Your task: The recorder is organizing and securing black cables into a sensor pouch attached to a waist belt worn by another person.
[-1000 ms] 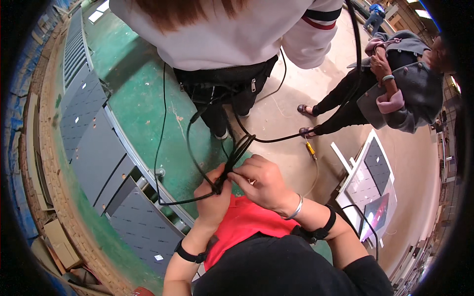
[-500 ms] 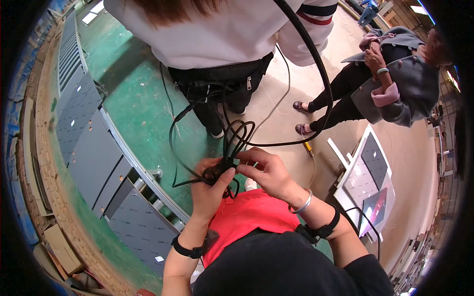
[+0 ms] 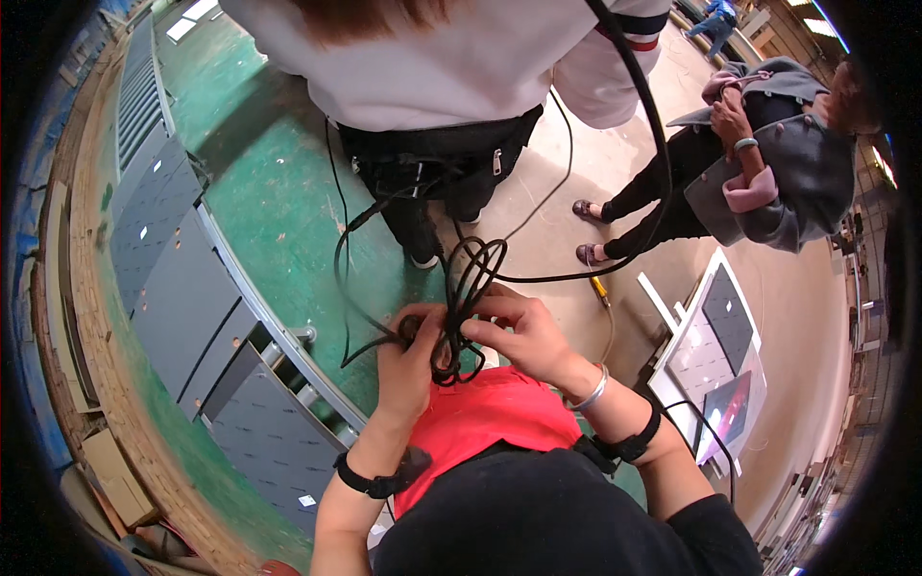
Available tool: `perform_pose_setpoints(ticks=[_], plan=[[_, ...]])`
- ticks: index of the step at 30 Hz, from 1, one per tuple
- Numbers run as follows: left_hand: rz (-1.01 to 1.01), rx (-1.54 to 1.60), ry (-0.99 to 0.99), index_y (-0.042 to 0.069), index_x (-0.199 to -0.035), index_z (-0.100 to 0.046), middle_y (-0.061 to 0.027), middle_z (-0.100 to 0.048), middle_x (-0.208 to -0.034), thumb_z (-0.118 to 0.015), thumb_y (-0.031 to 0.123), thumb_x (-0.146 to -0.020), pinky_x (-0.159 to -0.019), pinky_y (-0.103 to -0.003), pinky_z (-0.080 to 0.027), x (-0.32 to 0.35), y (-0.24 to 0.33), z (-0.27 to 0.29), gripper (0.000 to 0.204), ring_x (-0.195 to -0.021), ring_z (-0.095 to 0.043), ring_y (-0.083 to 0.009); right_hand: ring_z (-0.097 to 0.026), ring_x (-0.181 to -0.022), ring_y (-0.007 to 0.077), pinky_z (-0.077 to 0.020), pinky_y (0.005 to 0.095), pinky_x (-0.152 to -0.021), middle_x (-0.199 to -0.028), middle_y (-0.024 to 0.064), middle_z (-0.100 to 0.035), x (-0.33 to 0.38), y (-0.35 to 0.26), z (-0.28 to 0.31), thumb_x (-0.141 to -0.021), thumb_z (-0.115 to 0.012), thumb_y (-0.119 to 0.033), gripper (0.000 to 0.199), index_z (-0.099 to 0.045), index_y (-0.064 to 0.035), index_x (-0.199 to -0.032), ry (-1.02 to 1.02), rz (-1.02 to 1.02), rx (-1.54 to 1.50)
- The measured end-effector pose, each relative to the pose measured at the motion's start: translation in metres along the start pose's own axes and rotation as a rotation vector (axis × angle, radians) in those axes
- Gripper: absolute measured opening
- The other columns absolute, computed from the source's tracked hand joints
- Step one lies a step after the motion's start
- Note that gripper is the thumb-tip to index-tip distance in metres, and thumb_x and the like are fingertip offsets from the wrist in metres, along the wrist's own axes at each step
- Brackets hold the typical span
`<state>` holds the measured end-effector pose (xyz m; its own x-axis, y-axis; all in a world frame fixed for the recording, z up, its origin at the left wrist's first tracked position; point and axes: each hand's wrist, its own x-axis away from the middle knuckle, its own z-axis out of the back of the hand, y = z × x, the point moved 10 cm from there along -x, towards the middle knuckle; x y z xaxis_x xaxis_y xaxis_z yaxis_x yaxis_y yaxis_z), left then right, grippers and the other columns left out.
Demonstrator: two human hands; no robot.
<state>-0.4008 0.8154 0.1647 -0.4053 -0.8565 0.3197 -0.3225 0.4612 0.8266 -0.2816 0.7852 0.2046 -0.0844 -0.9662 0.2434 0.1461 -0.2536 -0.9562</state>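
A looped bundle of thin black cable [image 3: 471, 272] is gathered in front of my red apron or cloth [image 3: 499, 413]. My left hand [image 3: 403, 374] is closed round the lower part of the bundle, its thumb lying along the loops. From the other side my right hand [image 3: 530, 341] pinches the cable, with thumb and bent fingertips at the loops. Some fingertips are hidden behind the strands. Cable runs from the bundle up toward a black waist pack [image 3: 447, 154] on the person in front of me.
A person in a white top [image 3: 461, 67] stands close ahead, back turned. Another person in a grey jacket [image 3: 797, 154] stands at the right. Grey panels [image 3: 192, 288] lie on a roller conveyor to the left. A white board [image 3: 701, 355] with dark sheets is on the right.
The cable loops stand taller and more spread above my hands. My right hand has shifted slightly down and right, still at the bundle. The person in white sits slightly farther right in view.
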Motion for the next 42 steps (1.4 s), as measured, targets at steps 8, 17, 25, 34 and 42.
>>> perform_pose_setpoints(ticks=[8, 17, 25, 34, 42], plan=[[0.123, 0.354, -0.07, 0.004, -0.081, -0.051, -0.0099, -0.053, -0.088, -0.045, 0.032, -0.092, -0.061, -0.032, -0.04, -0.002, 0.008, 0.012, 0.031, -0.057, -0.044, -0.0141, -0.057, -0.088, 0.0184, -0.0433, 0.0306, -0.08, -0.095, 0.0123, -0.061, -0.007, 0.004, -0.001, -0.078, -0.064, -0.023, 0.034, -0.054, 0.0031, -0.097, -0.001, 0.03, -0.205], [0.039, 0.414, -0.165, 0.011, -0.073, -0.047, -0.0086, -0.058, -0.101, -0.041, 0.038, -0.093, -0.084, -0.037, -0.039, -0.001, 0.047, 0.009, 0.034, -0.104, -0.051, -0.022, -0.055, -0.081, 0.0098, -0.0464, 0.0238, -0.069, -0.096, 0.0076, -0.058, 0.007, 0.004, -0.028, -0.075, -0.069, -0.013, 0.039, -0.048, 0.0029, -0.104, -0.2, -0.158, -0.392], [-0.046, 0.248, 0.069, 0.008, -0.079, -0.05, -0.0066, -0.054, -0.103, -0.049, 0.032, -0.09, -0.087, -0.031, -0.038, 0.006, 0.049, 0.012, 0.026, -0.099, -0.047, -0.0141, -0.058, -0.09, 0.0136, -0.0483, 0.0258, -0.077, -0.103, 0.0112, -0.057, 0.004, -0.005, -0.035, -0.073, -0.069, -0.007, 0.042, -0.047, 0.0048, -0.107, -0.119, -0.148, -0.334], [-0.046, 0.437, -0.199, 0.007, -0.071, -0.043, -0.0072, -0.048, -0.076, -0.042, 0.015, -0.081, -0.08, -0.035, -0.034, 0.015, 0.034, -0.001, 0.013, -0.076, -0.042, -0.0193, -0.056, -0.084, 0.0118, -0.0426, 0.0245, -0.077, -0.09, 0.0059, -0.06, 0.012, 0.015, -0.065, -0.076, -0.064, -0.01, 0.027, -0.054, 0.0016, -0.099, -0.35, -0.288, -0.67], [0.068, 0.545, -0.38, 0.011, -0.063, -0.032, -0.0009, -0.035, -0.059, -0.038, 0.026, -0.089, -0.063, -0.027, -0.029, 0.018, 0.038, 0.0, 0.031, -0.063, -0.034, -0.0159, -0.056, -0.084, 0.0172, -0.0417, 0.0275, -0.079, -0.089, 0.009, -0.057, 0.007, 0.016, -0.068, -0.074, -0.06, -0.003, 0.025, -0.046, -0.001, -0.095, -0.367, -0.323, -0.778]])
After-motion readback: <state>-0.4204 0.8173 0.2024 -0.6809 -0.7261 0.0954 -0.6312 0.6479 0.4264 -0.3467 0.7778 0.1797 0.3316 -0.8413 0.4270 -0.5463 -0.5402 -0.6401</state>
